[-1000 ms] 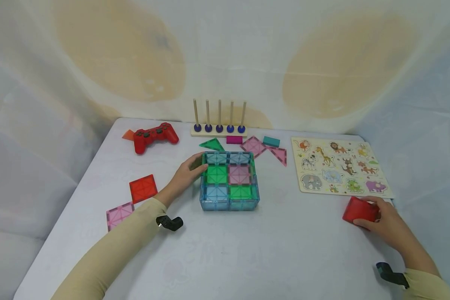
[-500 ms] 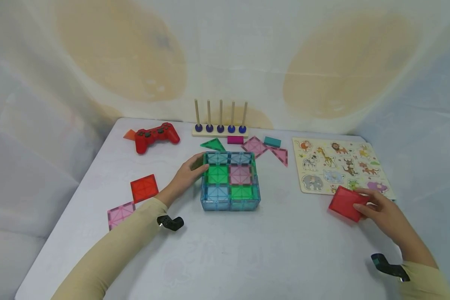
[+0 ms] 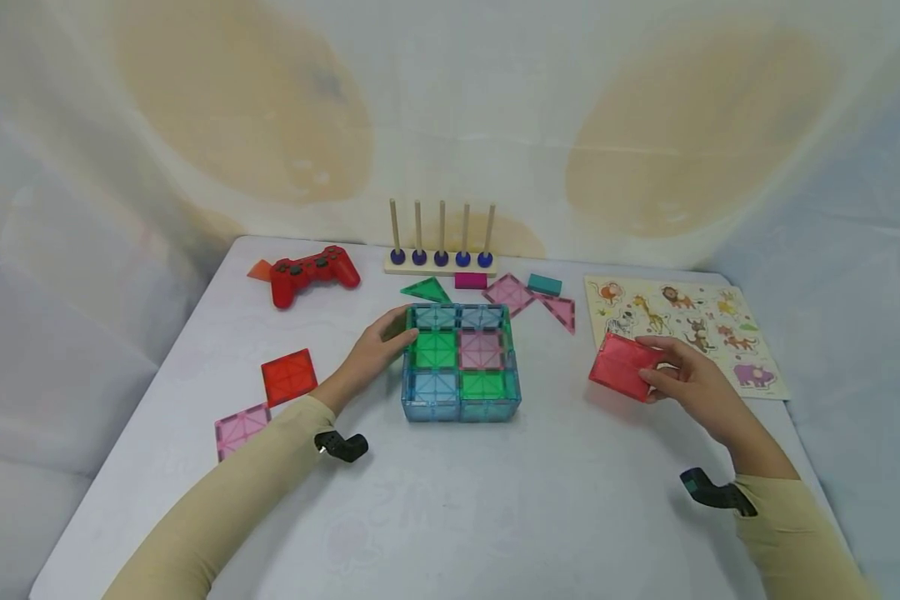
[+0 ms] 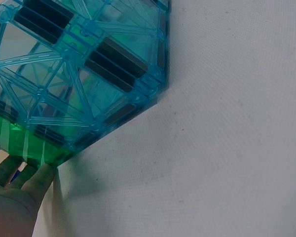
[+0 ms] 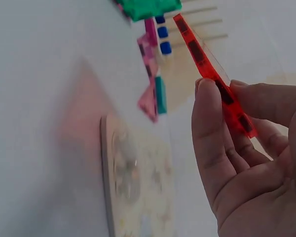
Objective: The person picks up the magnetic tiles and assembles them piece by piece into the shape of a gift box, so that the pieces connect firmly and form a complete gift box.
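Observation:
In the head view, a box of see-through magnetic tiles point(image 3: 461, 408) in blue, green and pink stands mid-table. My left hand point(image 3: 375, 348) rests against its left side, thumb at the upper edge. The left wrist view has those fingers point(image 4: 38, 183) fairly straight, tips touching the green wall under the blue tiles. My right hand point(image 3: 690, 379) holds a red square magnetic tile point(image 3: 625, 367) in the air, to the right of the box. Seen edge-on in the right wrist view, the red tile point(image 5: 227, 94) is pinched between thumb and fingers.
Behind the box are a peg stand point(image 3: 441, 265), a green triangle point(image 3: 427, 289), pink tiles point(image 3: 509, 292) and small blocks point(image 3: 544, 284). A red game controller point(image 3: 313, 275) sits back left. Red point(image 3: 289, 377) and pink squares point(image 3: 242, 429) lie left. An animal puzzle board point(image 3: 753, 337) lies right.
My right hand has lifted the red tile from near the puzzle board's front right corner and carried it leftward and away from me. The left hand and box stay put.

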`<state>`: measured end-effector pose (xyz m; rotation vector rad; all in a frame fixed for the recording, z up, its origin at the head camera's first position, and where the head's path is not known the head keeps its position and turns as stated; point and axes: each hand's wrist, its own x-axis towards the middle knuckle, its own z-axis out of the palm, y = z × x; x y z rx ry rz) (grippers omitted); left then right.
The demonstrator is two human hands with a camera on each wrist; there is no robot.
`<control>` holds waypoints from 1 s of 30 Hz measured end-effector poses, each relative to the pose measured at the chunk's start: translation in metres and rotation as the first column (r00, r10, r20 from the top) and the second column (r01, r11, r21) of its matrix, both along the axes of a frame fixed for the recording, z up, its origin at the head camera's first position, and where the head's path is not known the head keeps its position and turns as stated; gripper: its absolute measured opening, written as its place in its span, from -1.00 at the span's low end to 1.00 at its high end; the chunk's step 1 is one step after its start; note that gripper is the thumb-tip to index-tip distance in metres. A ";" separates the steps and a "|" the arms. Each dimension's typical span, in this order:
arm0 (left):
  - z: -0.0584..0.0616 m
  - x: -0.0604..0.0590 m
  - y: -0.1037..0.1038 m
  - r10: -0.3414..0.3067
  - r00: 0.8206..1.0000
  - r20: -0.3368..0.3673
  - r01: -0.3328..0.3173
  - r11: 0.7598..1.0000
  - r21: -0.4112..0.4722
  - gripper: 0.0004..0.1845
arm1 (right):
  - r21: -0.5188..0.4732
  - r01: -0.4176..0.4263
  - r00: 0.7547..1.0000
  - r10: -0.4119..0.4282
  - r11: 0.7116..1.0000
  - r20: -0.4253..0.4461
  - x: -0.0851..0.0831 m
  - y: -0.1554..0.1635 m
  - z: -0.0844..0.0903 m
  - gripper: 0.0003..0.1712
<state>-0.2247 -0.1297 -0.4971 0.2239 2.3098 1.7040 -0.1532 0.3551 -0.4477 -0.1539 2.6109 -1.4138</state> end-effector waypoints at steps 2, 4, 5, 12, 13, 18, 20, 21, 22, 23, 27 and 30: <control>0.000 0.000 0.000 -0.003 1.000 0.001 0.003 1.000 0.005 -0.35 | -0.016 -0.016 1.000 0.016 1.000 -0.001 -0.007 -0.011 0.002 -0.32; 0.000 0.000 0.000 -0.005 1.000 0.003 0.005 1.000 0.012 -0.35 | -0.028 -0.022 1.000 0.022 0.999 0.001 -0.013 -0.023 0.004 -0.32; 0.000 -0.001 0.000 -0.005 1.000 0.004 0.005 1.000 0.014 -0.35 | -0.031 -0.023 1.000 0.024 0.999 0.003 -0.017 -0.029 0.006 -0.32; -0.001 0.000 0.000 0.001 1.000 0.010 -0.001 1.000 0.006 -0.34 | -0.083 -0.037 0.999 0.035 0.996 -0.017 -0.043 -0.072 0.012 -0.35; -0.001 0.000 0.000 0.004 1.000 0.011 -0.004 1.000 0.005 -0.33 | -0.086 -0.038 0.999 0.036 0.996 -0.021 -0.047 -0.078 0.012 -0.35; 0.001 0.001 0.001 0.001 1.000 0.003 -0.001 1.000 0.001 -0.33 | -0.141 -0.065 0.998 0.063 0.988 -0.020 -0.065 -0.104 0.014 -0.41; 0.007 0.003 0.002 -0.005 1.000 0.006 0.005 1.000 -0.001 -0.33 | -0.156 -0.077 0.997 0.078 0.985 0.000 -0.071 -0.113 0.015 -0.43; 0.007 0.002 0.002 -0.005 1.000 0.010 0.005 1.000 -0.004 -0.33 | -0.163 -0.083 0.996 0.086 0.983 0.010 -0.074 -0.117 0.015 -0.43; 0.007 0.002 0.002 -0.006 1.000 0.010 0.006 1.000 -0.006 -0.33 | -0.165 -0.089 0.995 0.093 0.982 0.020 -0.077 -0.121 0.014 -0.43; 0.007 0.002 0.002 -0.007 1.000 0.012 0.007 1.000 -0.009 -0.32 | -0.166 -0.094 0.995 0.100 0.982 0.027 -0.079 -0.124 0.014 -0.43; 0.003 0.001 0.002 -0.006 1.000 0.007 0.007 1.000 -0.014 -0.33 | -0.181 -0.127 0.990 0.137 0.975 0.043 -0.089 -0.134 0.009 -0.41; 0.003 0.002 0.001 -0.006 1.000 -0.001 0.006 1.000 -0.013 -0.33 | -0.189 -0.147 0.986 0.158 0.971 0.047 -0.094 -0.139 0.006 -0.41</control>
